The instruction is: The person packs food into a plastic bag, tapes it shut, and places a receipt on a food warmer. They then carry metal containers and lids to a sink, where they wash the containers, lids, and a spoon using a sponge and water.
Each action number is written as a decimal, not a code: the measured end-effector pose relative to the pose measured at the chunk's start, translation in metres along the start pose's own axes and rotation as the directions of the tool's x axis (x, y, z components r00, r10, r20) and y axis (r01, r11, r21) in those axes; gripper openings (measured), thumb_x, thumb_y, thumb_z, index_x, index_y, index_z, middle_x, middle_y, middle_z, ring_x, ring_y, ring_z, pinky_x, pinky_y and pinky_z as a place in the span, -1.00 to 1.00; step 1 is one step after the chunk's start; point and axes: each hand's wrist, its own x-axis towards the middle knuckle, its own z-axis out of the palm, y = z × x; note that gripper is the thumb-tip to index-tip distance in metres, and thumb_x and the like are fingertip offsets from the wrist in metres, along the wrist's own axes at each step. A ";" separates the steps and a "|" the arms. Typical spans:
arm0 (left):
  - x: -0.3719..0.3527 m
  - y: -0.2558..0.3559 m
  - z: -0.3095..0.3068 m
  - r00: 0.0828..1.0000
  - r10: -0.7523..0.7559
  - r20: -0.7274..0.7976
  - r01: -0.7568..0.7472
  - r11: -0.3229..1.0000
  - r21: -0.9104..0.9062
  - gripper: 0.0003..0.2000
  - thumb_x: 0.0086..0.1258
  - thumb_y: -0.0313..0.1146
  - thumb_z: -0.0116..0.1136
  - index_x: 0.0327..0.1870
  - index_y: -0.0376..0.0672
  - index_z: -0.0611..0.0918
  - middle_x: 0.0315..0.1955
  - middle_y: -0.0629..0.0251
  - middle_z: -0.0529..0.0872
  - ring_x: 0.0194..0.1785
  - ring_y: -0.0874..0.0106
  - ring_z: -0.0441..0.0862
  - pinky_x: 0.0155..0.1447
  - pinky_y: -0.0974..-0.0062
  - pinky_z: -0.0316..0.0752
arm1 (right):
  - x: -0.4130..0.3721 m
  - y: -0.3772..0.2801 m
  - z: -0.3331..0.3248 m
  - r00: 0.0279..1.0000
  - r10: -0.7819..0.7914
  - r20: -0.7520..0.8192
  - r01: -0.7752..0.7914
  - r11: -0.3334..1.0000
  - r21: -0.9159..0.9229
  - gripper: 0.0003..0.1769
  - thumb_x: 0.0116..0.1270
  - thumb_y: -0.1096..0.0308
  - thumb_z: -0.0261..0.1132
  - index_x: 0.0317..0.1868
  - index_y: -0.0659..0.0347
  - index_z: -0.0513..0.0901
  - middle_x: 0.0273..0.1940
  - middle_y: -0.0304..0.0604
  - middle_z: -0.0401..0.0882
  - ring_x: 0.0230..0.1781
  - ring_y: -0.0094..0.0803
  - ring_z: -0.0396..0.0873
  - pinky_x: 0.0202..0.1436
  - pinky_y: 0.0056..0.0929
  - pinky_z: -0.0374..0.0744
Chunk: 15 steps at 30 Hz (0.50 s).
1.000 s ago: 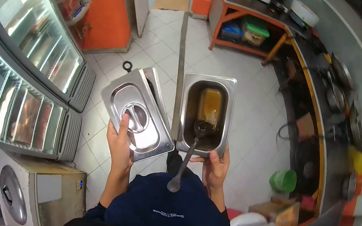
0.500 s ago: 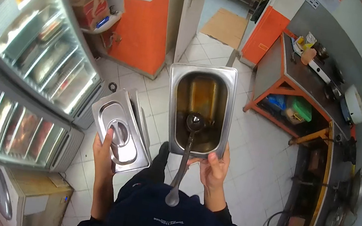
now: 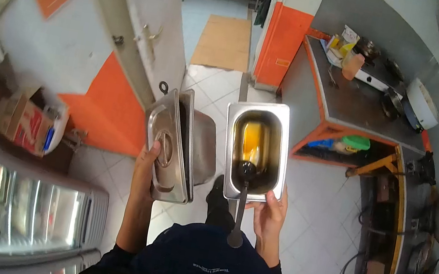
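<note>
My left hand [image 3: 144, 173] is closed on a steel food pan [image 3: 204, 149], which is tipped on its side. The pan's lid [image 3: 161, 127] faces left under my thumb, and a dark ring-ended handle [image 3: 163, 87] pokes out at the far end. In my right hand [image 3: 268, 219] is a second, uncovered steel food pan [image 3: 227, 138], gripped by its near rim. Light glints orange and yellow off the dark liquid [image 3: 252, 143] inside. A ladle [image 3: 241, 205] rests in this pan, its bowl inside and its handle reaching over the rim towards my body.
An open door [image 3: 148, 24] and a doorway with a cardboard sheet [image 3: 223, 41] lie ahead. To the right stands a counter [image 3: 350, 95] with an orange frame, then a row of stoves [image 3: 403, 228]. A glass-front fridge [image 3: 36, 210] is at lower left, below a cardboard box [image 3: 25, 123].
My view has turned left towards the doorway, and the fridge has shifted down and left. The left pan is now tipped more onto its side. Both hands keep their holds.
</note>
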 end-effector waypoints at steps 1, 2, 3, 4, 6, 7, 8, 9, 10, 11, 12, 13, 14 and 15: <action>0.036 -0.004 0.007 1.000 0.005 0.004 -0.005 1.000 -0.006 -0.68 0.39 -0.23 0.00 0.05 -0.23 0.43 -0.20 0.27 0.62 -0.22 0.52 0.61 -0.17 0.57 0.55 | 0.034 0.008 -0.008 0.999 0.021 -0.027 -0.021 0.999 0.028 -0.49 0.29 0.43 0.10 0.22 0.37 0.20 -0.03 0.07 0.46 -0.21 -0.22 0.60 -0.41 -0.29 0.71; 0.071 -0.004 0.010 1.000 -0.027 0.001 0.027 0.999 -0.019 -0.68 0.39 -0.22 0.01 0.04 -0.23 0.44 -0.20 0.28 0.62 -0.22 0.53 0.61 -0.17 0.58 0.55 | 0.067 0.019 -0.011 0.999 0.036 -0.040 -0.035 0.999 0.011 -0.51 0.29 0.43 0.09 0.21 0.36 0.22 -0.03 0.05 0.47 -0.22 -0.23 0.60 -0.41 -0.31 0.70; 0.101 -0.005 0.014 0.998 -0.058 -0.010 0.058 0.998 -0.036 -0.68 0.39 -0.21 0.02 0.04 -0.22 0.45 -0.19 0.29 0.62 -0.23 0.53 0.61 -0.16 0.58 0.55 | 0.099 0.028 -0.014 0.999 0.046 -0.025 -0.046 0.999 0.001 -0.51 0.29 0.43 0.09 0.21 0.36 0.22 -0.03 0.05 0.47 -0.22 -0.23 0.60 -0.41 -0.31 0.70; 0.135 -0.010 0.009 0.997 -0.065 0.030 0.065 0.998 -0.017 -0.67 0.38 -0.20 0.03 0.03 -0.23 0.46 -0.17 0.30 0.61 -0.18 0.54 0.58 -0.09 0.57 0.51 | 0.137 0.033 -0.015 0.996 0.087 -0.033 -0.086 0.996 0.007 -0.51 0.29 0.43 0.09 0.21 0.36 0.23 -0.04 0.04 0.48 -0.22 -0.24 0.61 -0.41 -0.32 0.70; 0.198 -0.009 0.019 0.997 -0.003 -0.082 0.007 0.999 0.052 -0.66 0.38 -0.19 0.04 0.03 -0.23 0.46 -0.16 0.31 0.60 -0.15 0.55 0.56 -0.06 0.57 0.47 | 0.211 0.043 -0.004 0.986 0.166 -0.012 -0.166 0.986 0.010 -0.53 0.30 0.41 0.08 0.20 0.34 0.24 -0.06 0.00 0.50 -0.23 -0.28 0.61 -0.38 -0.33 0.70; 0.227 -0.004 0.022 0.983 0.035 -0.180 -0.011 0.991 0.131 -0.66 0.38 -0.19 0.05 0.03 -0.24 0.47 -0.15 0.32 0.59 -0.11 0.56 0.54 -0.02 0.57 0.44 | 0.250 0.052 -0.002 0.980 0.191 0.045 -0.192 0.981 0.015 -0.51 0.35 0.43 0.02 0.25 0.37 0.18 -0.03 0.07 0.49 -0.21 -0.25 0.62 -0.38 -0.30 0.71; 0.254 0.002 0.024 0.976 0.040 -0.216 0.003 0.981 0.193 -0.65 0.38 -0.19 0.05 0.04 -0.24 0.46 -0.14 0.34 0.58 -0.07 0.56 0.50 0.01 0.58 0.40 | 0.290 0.059 0.003 0.969 0.232 0.083 -0.231 0.973 -0.018 -0.52 0.35 0.42 0.03 0.25 0.35 0.19 -0.04 0.05 0.50 -0.22 -0.25 0.62 -0.37 -0.30 0.70; 0.279 0.009 0.023 0.971 0.057 -0.232 -0.008 0.979 0.205 -0.65 0.38 -0.19 0.05 0.04 -0.24 0.46 -0.14 0.34 0.58 -0.07 0.56 0.50 0.01 0.58 0.40 | 0.326 0.067 0.008 0.955 0.277 0.109 -0.272 0.960 -0.058 -0.52 0.35 0.40 0.03 0.25 0.34 0.20 -0.05 0.04 0.51 -0.22 -0.25 0.62 -0.36 -0.30 0.69; 0.303 0.013 0.024 0.969 0.086 -0.234 -0.042 0.981 0.187 -0.65 0.38 -0.19 0.05 0.04 -0.24 0.46 -0.14 0.34 0.58 -0.07 0.56 0.50 0.00 0.57 0.40 | 0.363 0.079 0.014 0.938 0.321 0.130 -0.317 0.947 -0.051 -0.53 0.36 0.39 0.03 0.25 0.32 0.20 -0.05 0.03 0.52 -0.22 -0.25 0.62 -0.33 -0.28 0.69; 0.325 0.014 0.024 0.965 0.112 -0.237 -0.075 0.984 0.161 -0.65 0.38 -0.19 0.05 0.05 -0.24 0.46 -0.14 0.35 0.58 -0.07 0.56 0.51 -0.01 0.56 0.41 | 0.399 0.092 0.018 0.919 0.364 0.150 -0.360 0.931 -0.056 -0.53 0.36 0.38 0.03 0.25 0.30 0.21 -0.05 0.01 0.52 -0.23 -0.25 0.62 -0.30 -0.26 0.68; 0.352 0.020 0.018 0.954 0.138 -0.266 -0.101 0.984 0.148 -0.66 0.38 -0.20 0.05 0.04 -0.25 0.46 -0.15 0.33 0.59 -0.10 0.54 0.52 -0.01 0.55 0.42 | 0.433 0.110 0.026 0.889 0.411 0.202 -0.403 0.911 -0.083 -0.54 0.37 0.40 0.02 0.25 0.26 0.22 -0.03 -0.02 0.51 -0.22 -0.25 0.62 -0.24 -0.22 0.67; 0.377 0.021 0.012 0.949 0.148 -0.279 -0.112 0.984 0.140 -0.66 0.38 -0.20 0.05 0.04 -0.25 0.46 -0.15 0.33 0.59 -0.10 0.54 0.52 -0.01 0.55 0.42 | 0.467 0.123 0.032 0.859 0.445 0.252 -0.451 0.892 -0.037 -0.54 0.38 0.41 0.00 0.27 0.26 0.19 -0.01 -0.01 0.50 -0.20 -0.24 0.62 -0.22 -0.19 0.66; 0.395 0.020 0.007 0.939 0.150 -0.308 -0.119 0.986 0.119 -0.67 0.38 -0.20 0.04 0.03 -0.24 0.46 -0.15 0.32 0.59 -0.11 0.54 0.53 -0.02 0.54 0.43 | 0.493 0.134 0.034 0.836 0.477 0.272 -0.488 0.872 -0.030 -0.53 0.39 0.41 -0.01 0.28 0.25 0.17 0.00 -0.01 0.49 -0.20 -0.23 0.61 -0.22 -0.18 0.66; 0.425 0.017 0.005 0.930 0.155 -0.334 -0.129 0.987 0.098 -0.67 0.39 -0.21 0.04 0.03 -0.24 0.46 -0.16 0.32 0.60 -0.13 0.54 0.54 -0.02 0.54 0.44 | 0.526 0.149 0.036 0.812 0.504 0.294 -0.521 0.853 -0.023 -0.52 0.40 0.41 -0.02 0.29 0.25 0.15 0.01 0.00 0.48 -0.19 -0.23 0.61 -0.22 -0.17 0.66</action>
